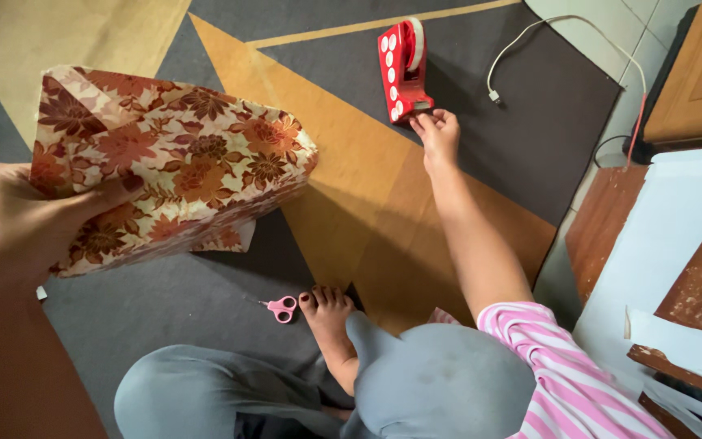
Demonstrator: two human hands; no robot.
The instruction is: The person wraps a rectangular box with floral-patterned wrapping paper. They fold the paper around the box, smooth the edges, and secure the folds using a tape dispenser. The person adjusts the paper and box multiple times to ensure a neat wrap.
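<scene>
1. Your left hand (pixel 10 223) grips the floral-wrapped box (pixel 168 167), lifted off the rug; what's inside can't be seen.
2. Your right hand (pixel 439 134) pinches at the red tape dispenser (pixel 402 69).
3. Pink scissors (pixel 282 307) lie on the patterned rug (pixel 351 187); a white cable (pixel 530 41) trails nearby.

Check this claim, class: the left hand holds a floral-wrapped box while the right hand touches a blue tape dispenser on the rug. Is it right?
Wrong in one respect: the head view shows the tape dispenser is red, not blue. The left hand does hold the floral-wrapped box, and the right hand touches the dispenser on the rug.
</scene>
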